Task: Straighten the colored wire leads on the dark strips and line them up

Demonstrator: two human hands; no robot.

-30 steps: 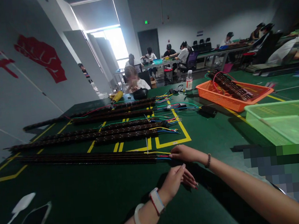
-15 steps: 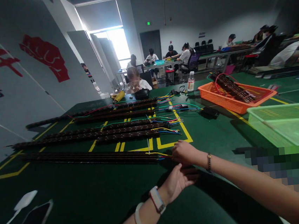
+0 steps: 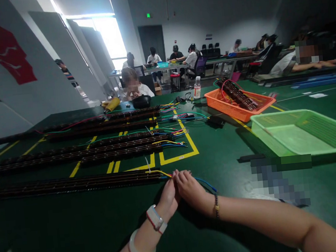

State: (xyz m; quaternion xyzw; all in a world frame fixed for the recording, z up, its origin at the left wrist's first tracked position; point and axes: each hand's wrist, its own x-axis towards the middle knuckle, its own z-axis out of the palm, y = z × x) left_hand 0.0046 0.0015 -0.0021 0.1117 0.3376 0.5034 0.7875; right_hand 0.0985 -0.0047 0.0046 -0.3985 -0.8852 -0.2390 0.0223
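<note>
A long dark bundle of strips [image 3: 72, 184] lies across the near part of the table. From its right end run coloured wires: a yellow wire [image 3: 160, 173], with a bit of red and blue beside it, leads into my closed hands. My left hand [image 3: 168, 195] and my right hand [image 3: 192, 189] touch each other there, fingers pinched on the wires. Past my right hand a blue wire [image 3: 206, 183] sticks out to the right with a dark tip. The exact finger grip is partly hidden behind the hands.
More dark bundles [image 3: 84, 154] with coloured wire ends lie behind. On the right stand an orange basket [image 3: 228, 110] holding another bundle, and a green basket [image 3: 289, 152]. A bottle [image 3: 197, 87] stands at the back. A person [image 3: 143, 89] sits across the table.
My left hand, open and palm up before, has moved up against my right hand and closed on the wires. The blue wire now shows beyond my right hand. The view has turned right.
</note>
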